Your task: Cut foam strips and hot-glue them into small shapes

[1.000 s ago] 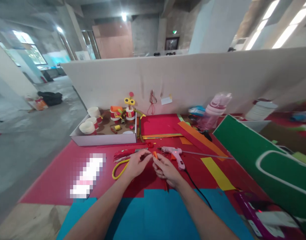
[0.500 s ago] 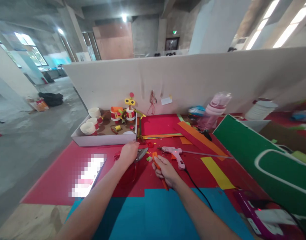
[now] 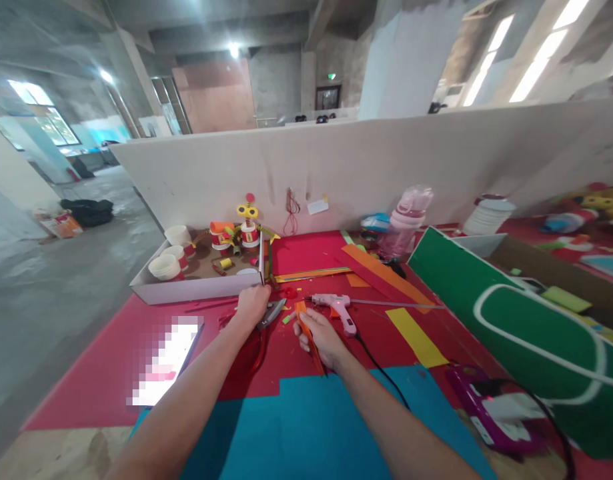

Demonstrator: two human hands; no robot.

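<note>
My right hand (image 3: 320,339) is closed around a folded orange paper strip (image 3: 313,343), held tilted above the red table covering. My left hand (image 3: 253,305) is by the front right corner of the white box (image 3: 201,291), its fingers curled and mostly hidden; what they grip cannot be made out. A thin dark red line shows just left of it. Scissors (image 3: 272,313) with grey blades and red handles lie beside and partly under that hand. To the right of my right hand, a pink glue gun (image 3: 340,310) lies on its side with its red light on.
The box holds paper cups (image 3: 165,268) and a yellow-eyed cup figure (image 3: 249,230). A phone (image 3: 171,360) lies left. Orange paper (image 3: 386,273), a yellow strip (image 3: 417,337), a purple power strip (image 3: 486,407) and a green board (image 3: 506,333) are right. The glue-gun cord (image 3: 381,367) crosses blue paper (image 3: 331,427).
The view has turned slightly to the right. My left hand has stayed near the box corner. My right hand still holds the orange strip in much the same place.
</note>
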